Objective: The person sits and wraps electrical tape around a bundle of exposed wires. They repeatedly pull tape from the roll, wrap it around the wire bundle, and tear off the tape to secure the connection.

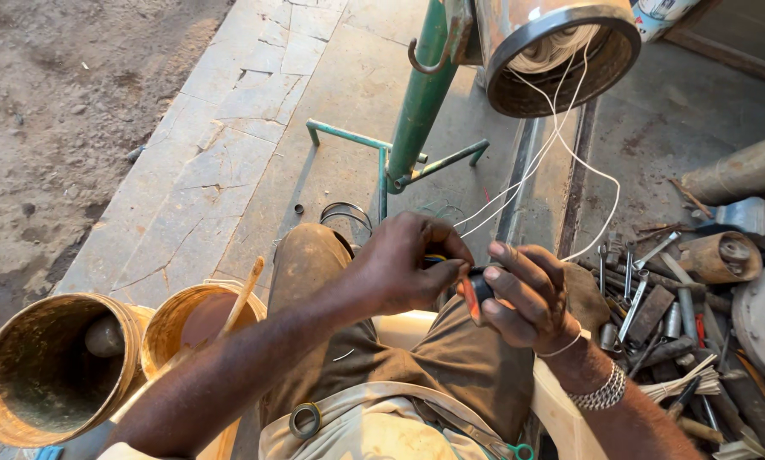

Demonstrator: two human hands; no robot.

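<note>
Both hands worked a small black part over the lap
Left hand [408, 264] pinched the black part [482, 284]; right hand [527, 294] gripped it beside white wires [561, 145]

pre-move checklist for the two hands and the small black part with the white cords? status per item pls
1. Left hand gripping the work: ok, its fingers close around a small part with blue and yellow showing.
2. Right hand holding the small black cylindrical part: ok, fingers wrap it.
3. Thin red-orange strip between the hands: cannot tell what it is or which hand holds it.
4. White cords running free from the round metal drum overhead: ok, no visible tangle.
5. Cord ends at the hands: cannot tell, hidden by fingers.
6. Pile of grey metal spanners and tools beside the right wrist: not ok, crowded close.
</note>
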